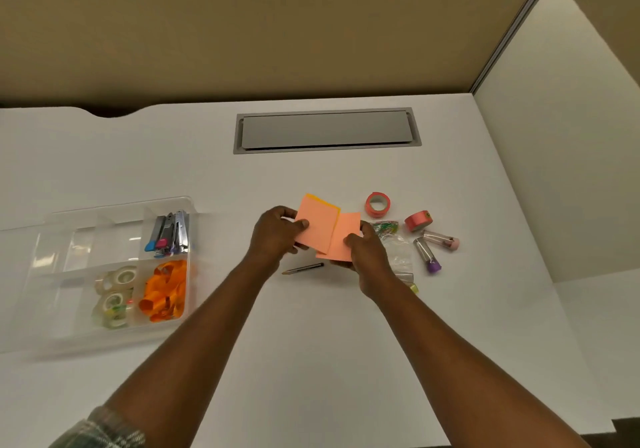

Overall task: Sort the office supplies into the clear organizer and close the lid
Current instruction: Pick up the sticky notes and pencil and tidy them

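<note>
My left hand [277, 236] pinches a stack of salmon sticky notes [318, 226] above the desk's middle. A second stack of the same notes [341, 239] overlaps it, pinched by my right hand [369, 257]. The clear organizer [86, 226] lies open at the left. Its compartments hold staplers [169, 234], clear tape rolls [116, 295] and orange ribbon [164, 291]. On the desk to the right lie two red tape rolls [378, 204], a bag of coloured paper clips [386, 229] and two clear tubes [429, 253]. A pencil [303, 269] lies under my hands.
A grey cable hatch [325, 130] is set into the white desk [311, 343] behind my hands. A white divider panel [561, 118] stands along the right edge. The organizer's clear lid [20, 274] spreads to the left of the tray.
</note>
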Tool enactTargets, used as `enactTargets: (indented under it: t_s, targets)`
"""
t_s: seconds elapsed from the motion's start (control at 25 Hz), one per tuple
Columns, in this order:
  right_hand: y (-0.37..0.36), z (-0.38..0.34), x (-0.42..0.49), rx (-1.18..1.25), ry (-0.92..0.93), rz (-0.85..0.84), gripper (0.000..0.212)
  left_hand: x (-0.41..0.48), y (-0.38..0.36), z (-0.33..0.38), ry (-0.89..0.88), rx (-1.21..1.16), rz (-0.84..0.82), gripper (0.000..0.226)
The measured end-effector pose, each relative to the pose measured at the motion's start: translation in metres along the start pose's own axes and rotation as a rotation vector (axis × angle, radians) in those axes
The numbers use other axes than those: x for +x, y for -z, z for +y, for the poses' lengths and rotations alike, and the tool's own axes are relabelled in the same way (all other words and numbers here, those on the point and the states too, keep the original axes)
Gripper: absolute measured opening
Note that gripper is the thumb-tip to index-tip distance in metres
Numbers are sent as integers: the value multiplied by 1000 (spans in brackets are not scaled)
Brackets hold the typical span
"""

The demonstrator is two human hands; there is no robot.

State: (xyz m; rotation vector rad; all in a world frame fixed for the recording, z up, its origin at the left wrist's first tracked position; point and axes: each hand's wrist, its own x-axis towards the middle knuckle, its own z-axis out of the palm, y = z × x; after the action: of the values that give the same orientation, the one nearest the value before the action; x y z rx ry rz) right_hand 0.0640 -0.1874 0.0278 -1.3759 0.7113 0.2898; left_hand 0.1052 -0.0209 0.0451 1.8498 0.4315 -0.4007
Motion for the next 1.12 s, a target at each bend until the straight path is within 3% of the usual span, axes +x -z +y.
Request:
enactTargets:
  t_s: [0.12,0.24,0.44,0.56,0.68,0.88,1.12]
  targets:
    - [-24,2,-11,129,-96,-66,27,-21,8,-16,-89,279,127,21]
    - [-47,9,-22,137,-103,-107,20,-30,21,-30,-112,361,147,24]
    - [-69,18,-36,-199,68,-179,26,-39,44,-48,-150,338,179,17]
    - [-69,39,-42,-552,311,-153,25,-54,61,-71,-240,321,182,9]
    - [-64,64,-54,-687,523,-145,22,-73,67,-98,-319,310,190,12]
    - [-60,97,-68,-770,524,-161,23,-92,65,-138,-313,398,131,16]
    - [-69,101,-67,-832,592,-125,20,-90,64,-146,-316,395,190,18]
